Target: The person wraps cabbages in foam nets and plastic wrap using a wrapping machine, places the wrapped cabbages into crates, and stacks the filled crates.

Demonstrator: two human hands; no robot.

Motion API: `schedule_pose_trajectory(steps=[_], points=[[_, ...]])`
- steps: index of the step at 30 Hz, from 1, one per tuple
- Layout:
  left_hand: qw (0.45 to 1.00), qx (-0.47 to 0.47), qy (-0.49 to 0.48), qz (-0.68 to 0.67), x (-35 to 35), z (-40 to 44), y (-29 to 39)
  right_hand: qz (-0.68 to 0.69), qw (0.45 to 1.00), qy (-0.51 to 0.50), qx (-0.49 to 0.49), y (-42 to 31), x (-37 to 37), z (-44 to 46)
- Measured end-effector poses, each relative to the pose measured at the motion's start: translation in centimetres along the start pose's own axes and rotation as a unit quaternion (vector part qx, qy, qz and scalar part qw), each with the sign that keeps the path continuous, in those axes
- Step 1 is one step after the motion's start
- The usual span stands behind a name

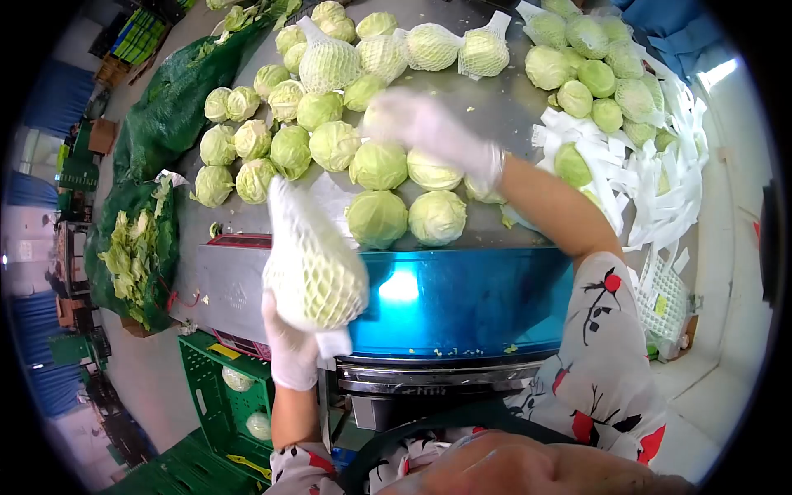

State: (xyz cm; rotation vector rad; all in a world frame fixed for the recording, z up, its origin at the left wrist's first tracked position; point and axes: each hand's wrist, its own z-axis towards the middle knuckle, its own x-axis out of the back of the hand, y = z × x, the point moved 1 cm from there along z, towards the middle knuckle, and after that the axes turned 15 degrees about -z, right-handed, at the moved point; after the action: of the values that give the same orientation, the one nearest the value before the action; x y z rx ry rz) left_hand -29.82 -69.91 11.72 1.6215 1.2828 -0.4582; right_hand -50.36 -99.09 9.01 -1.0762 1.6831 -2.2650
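Note:
My left hand [289,351], in a whitish glove, grips a cabbage in a white foam net [322,280] from below and the side. The net's gathered end points up toward the table, and a white flap hangs under the cabbage. My right hand [425,128], gloved too, is smeared by motion above the loose cabbages; its fingers are unclear. Near it lie a pale green cabbage [379,166] and another cabbage [334,146]. Closer to the table's front edge sit two more cabbages, one on the left [377,219] and one on the right [437,218].
Several netted cabbages [433,47] line the back of the metal table [487,107]. White foam nets [672,181] heap at right beside more cabbages [596,77]. A green mesh sack [161,124] lies at left. Below stands a green crate [202,371] holding wrapped cabbages. Blue shiny sheeting [470,301] covers the front.

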Motion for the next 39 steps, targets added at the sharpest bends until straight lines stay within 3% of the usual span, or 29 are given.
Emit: schedule_pose_trajectory(steps=[2, 3, 4, 6, 8, 9, 12, 14, 16, 17, 20, 21, 23, 25, 26, 27, 28, 29, 30, 31, 32, 33, 34, 35, 37, 39], points=[[0.989, -0.079, 0.054, 0.109, 0.7, -1.2, 2.5, -0.074, 0.969, 0.115, -0.203, 4.9, 4.5, 3.9], [0.979, -0.114, 0.065, 0.153, 3.7, -0.8, 4.7, -0.02, 0.966, 0.179, -0.183, 12.7, 6.1, 6.2], [0.965, -0.149, 0.079, 0.199, 6.6, -0.5, 7.0, -0.192, 0.926, 0.206, -0.25, 18.2, 9.2, 8.4], [0.926, -0.22, 0.113, 0.283, 12.4, 0.5, 11.5, -0.305, 0.818, 0.383, -0.304, 23.6, 11.7, 9.5], [0.838, -0.3, 0.161, 0.426, 16.3, 1.7, 14.0, -0.202, 0.782, 0.38, -0.451, 23.8, 13.2, 9.8], [0.79, -0.328, 0.182, 0.485, 18.8, 2.4, 15.2, -0.193, 0.787, 0.389, -0.438, 24.9, 13.5, 10.1], [0.825, -0.302, 0.217, 0.425, 20.1, 2.9, 16.5, -0.129, 0.792, 0.432, -0.411, 28.2, 14.4, 12.0], [0.788, -0.304, 0.21, 0.492, 21.3, 3.1, 17.0, -0.085, 0.783, 0.453, -0.417, 28.7, 14.1, 12.7], [0.781, -0.289, 0.242, 0.497, 20.1, 3.2, 17.1, 0.011, 0.9, 0.401, -0.171, 30.6, 14.9, 12.9], [0.807, -0.282, 0.245, 0.458, 19.4, 3.4, 17.0, -0.027, 0.877, 0.459, -0.137, 31.5, 14.7, 13.1], [0.863, -0.268, 0.166, 0.395, 19.5, 4.2, 17.4, 0.265, 0.841, 0.386, -0.272, 26.4, 12.6, 9.6], [0.828, -0.28, 0.18, 0.451, 18.6, 4.2, 17.1, 0.289, 0.824, 0.382, -0.304, 27.1, 12.6, 8.9], [0.841, -0.258, 0.221, 0.42, 17.6, 4.4, 16.9, 0.43, 0.818, 0.278, -0.263, 27.8, 13.4, 7.5], [0.839, -0.265, 0.246, 0.407, 15.9, 3.7, 16.9, 0.477, 0.807, 0.226, -0.266, 23.2, 12.9, 4.4], [0.775, -0.269, 0.273, 0.502, 15.3, 3.1, 17.2, 0.49, 0.825, 0.16, -0.232, 23.4, 13.1, 2.6], [0.557, -0.413, 0.261, 0.672, 17.7, 3.0, 17.6, 0.473, 0.838, 0.137, -0.233, 20.3, 12.6, 0.2], [0.447, -0.487, 0.228, 0.715, 12.4, 1.2, 15.3, 0.456, 0.851, 0.114, -0.233, 16.6, 12.0, -2.2], [0.398, -0.528, 0.173, 0.73, 7.9, -0.8, 12.4, 0.488, 0.827, 0.094, -0.263, 13.3, 11.7, -4.8], [0.491, -0.522, 0.083, 0.693, 4.2, -2.3, 9.3, 0.404, 0.884, 0.086, -0.221, 11.5, 11.3, -7.9], [0.569, -0.473, 0.024, 0.672, 7.7, -2.2, 6.7, 0.364, 0.906, 0.074, -0.206, 9.6, 10.7, -11.1], [0.598, -0.451, -0.133, 0.649, 3.9, -2.6, 3.6, 0.323, 0.925, 0.063, -0.19, 7.6, 10.1, -14.3], [0.726, -0.286, -0.143, 0.609, 1.1, -4.3, 0.7, 0.331, 0.92, 0.049, -0.205, 4.7, 8.6, -17.4], [0.771, -0.23, -0.241, 0.543, -0.4, -4.3, -2.2, 0.339, 0.915, 0.035, -0.218, 1.9, 7.1, -20.3], [0.73, -0.261, -0.312, 0.55, -0.8, -4.0, -5.0, 0.346, 0.909, 0.023, -0.232, -0.3, 5.8, -23.2], [0.747, -0.217, -0.341, 0.528, -3.3, -5.1, -8.6, 0.343, 0.894, -0.006, -0.287, -7.7, 2.3, -26.2], [0.772, -0.129, -0.37, 0.501, -3.5, -5.9, -12.2, 0.194, 0.937, 0.003, -0.289, -5.7, -0.2, -31.0]])
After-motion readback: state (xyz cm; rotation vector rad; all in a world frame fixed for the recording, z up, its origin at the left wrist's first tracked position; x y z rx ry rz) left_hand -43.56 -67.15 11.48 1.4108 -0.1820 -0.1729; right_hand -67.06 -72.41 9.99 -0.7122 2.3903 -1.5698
